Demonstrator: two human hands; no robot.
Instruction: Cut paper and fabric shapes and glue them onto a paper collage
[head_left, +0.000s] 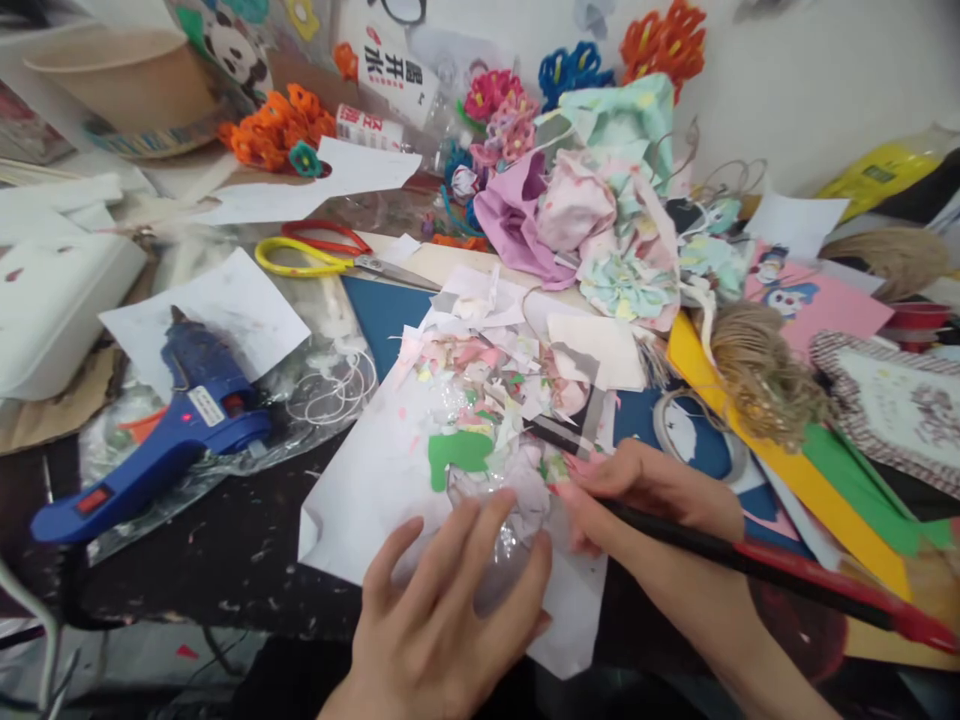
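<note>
My left hand [454, 610] lies with its fingers spread over a heap of paper and cloth scraps [480, 375] on a white sheet [352, 510]. Clear, shiny plastic shows between the fingers. My right hand [652, 500] is closed at the right edge of the heap, its fingertips pinched near pink scraps. A long black and red pen-like stick [787, 580] runs from that hand to the lower right; its working tip is hidden. A green scrap [459, 455] lies just beyond the left fingertips, and a dark grey strip [559, 435] beyond the right ones.
A blue glue gun [210, 405] rests at left on clear plastic. Red and yellow-handled scissors [322, 255] lie behind the sheet. Fabric flowers [592, 210] are piled at the back. A tape roll [694, 440] and twine bundle [765, 370] sit at right. The table edge is near.
</note>
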